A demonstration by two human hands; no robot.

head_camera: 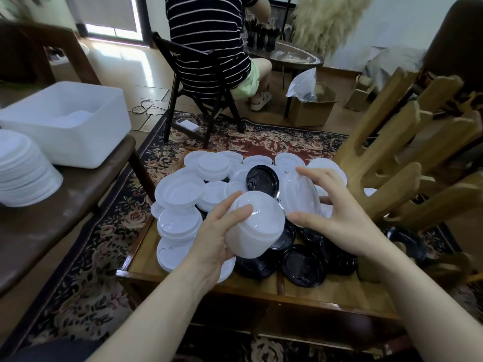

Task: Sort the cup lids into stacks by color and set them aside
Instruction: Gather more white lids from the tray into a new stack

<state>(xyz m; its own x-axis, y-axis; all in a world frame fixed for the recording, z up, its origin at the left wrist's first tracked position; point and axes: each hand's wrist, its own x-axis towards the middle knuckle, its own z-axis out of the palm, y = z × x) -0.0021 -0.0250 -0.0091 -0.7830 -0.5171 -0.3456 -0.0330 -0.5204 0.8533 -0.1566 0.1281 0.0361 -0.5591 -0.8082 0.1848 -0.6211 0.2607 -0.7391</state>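
Observation:
A heap of loose white lids (180, 190) and black lids (303, 265) covers a low wooden table (326, 293). My left hand (217, 239) grips a stack of white lids (254, 228), tilted with its top facing me. My right hand (337, 212) holds a single white lid (300, 195) on edge between thumb and fingers, just right of the stack and touching or nearly touching it. One black lid (262, 178) lies face up on the white ones behind the stack. A finished pile of white lids (23, 173) stands on the bench at far left.
A white plastic tub (73, 124) sits on the dark bench (65, 205) to the left. A wooden rack (407, 163) with slanted slats rises at the right of the table. A person in a striped shirt (209, 40) sits on a chair beyond, back turned. A patterned rug (104, 252) covers the floor.

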